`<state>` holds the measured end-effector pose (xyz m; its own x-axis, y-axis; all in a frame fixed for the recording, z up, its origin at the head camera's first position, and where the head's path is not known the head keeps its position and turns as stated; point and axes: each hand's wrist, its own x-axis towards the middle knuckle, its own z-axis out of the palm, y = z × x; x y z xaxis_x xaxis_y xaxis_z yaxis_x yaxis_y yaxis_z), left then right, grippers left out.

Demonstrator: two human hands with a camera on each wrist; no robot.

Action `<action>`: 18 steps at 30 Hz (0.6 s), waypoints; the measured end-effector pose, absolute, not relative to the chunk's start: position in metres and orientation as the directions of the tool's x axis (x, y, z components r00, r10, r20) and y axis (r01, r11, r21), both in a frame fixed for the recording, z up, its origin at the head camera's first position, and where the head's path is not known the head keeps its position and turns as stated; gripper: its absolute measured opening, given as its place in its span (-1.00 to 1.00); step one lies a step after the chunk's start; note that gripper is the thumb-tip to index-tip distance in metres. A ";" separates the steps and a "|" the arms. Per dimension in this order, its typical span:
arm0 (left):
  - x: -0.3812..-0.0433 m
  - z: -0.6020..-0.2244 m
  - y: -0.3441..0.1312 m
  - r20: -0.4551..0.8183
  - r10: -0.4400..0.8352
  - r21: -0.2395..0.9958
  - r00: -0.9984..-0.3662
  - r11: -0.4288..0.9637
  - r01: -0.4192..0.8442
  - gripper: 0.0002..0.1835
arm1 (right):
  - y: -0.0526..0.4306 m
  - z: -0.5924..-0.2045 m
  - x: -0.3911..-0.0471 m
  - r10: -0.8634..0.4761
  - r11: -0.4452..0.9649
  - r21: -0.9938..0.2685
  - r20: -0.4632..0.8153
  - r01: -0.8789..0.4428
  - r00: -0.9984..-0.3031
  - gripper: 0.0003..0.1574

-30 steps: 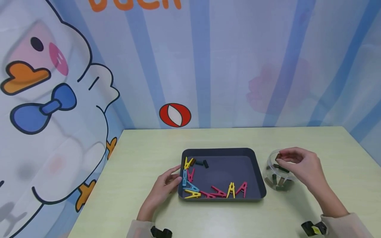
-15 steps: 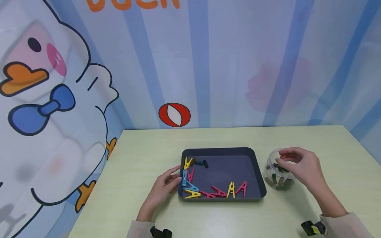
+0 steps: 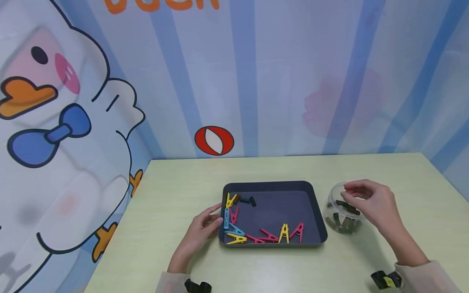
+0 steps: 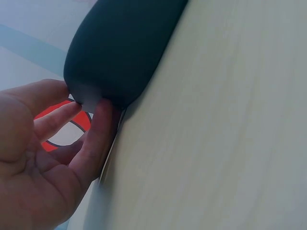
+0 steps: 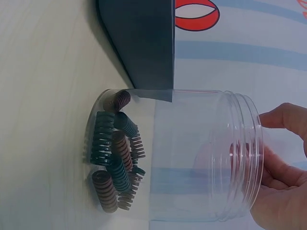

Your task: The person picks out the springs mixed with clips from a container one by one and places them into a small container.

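My left hand (image 3: 200,232) rests at the left wall of a dark grey tray (image 3: 282,209), its fingertips and thumb against the outside. In the left wrist view those fingertips touch the tray's end wall (image 4: 115,57). My right hand (image 3: 371,203) hovers over the mouth of a clear jar (image 5: 192,143), thumb and fingers apart at the rim, with nothing visible between them. Several green and brown coil springs (image 5: 119,172) lie at the jar's bottom. In the tray's upper left are a brown spring (image 3: 237,199) and two dark green ones, including an upright-lying spring (image 3: 253,201).
Yellow, blue and pink clothespins, such as a yellow clothespin (image 3: 283,233) and a pink clothespin (image 3: 297,232), line the tray's left and front sides. The jar stands just right of the tray on a pale wooden table (image 3: 183,179). A printed curtain (image 3: 278,81) hangs behind.
A brown spring seen between the right fingertips a second ago is no longer there, and the springs in the jar lie differently. Both hands and the tray keep their places.
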<state>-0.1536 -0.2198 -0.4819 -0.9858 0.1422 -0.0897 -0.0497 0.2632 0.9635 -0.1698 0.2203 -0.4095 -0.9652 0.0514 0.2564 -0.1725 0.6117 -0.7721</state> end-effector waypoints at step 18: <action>-0.153 -0.482 -0.220 -0.089 0.141 0.965 -0.986 0.257 -0.050 -0.45 | 0.217 -0.401 -0.170 0.043 0.587 -0.786 0.272 -0.196 -0.961 -0.61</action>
<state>-0.1532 -0.2196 -0.4819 -0.9860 0.1412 -0.0886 -0.0499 0.2569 0.9651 -0.1696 0.2170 -0.4014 -0.9614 0.0426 0.2720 -0.1964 0.5866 -0.7857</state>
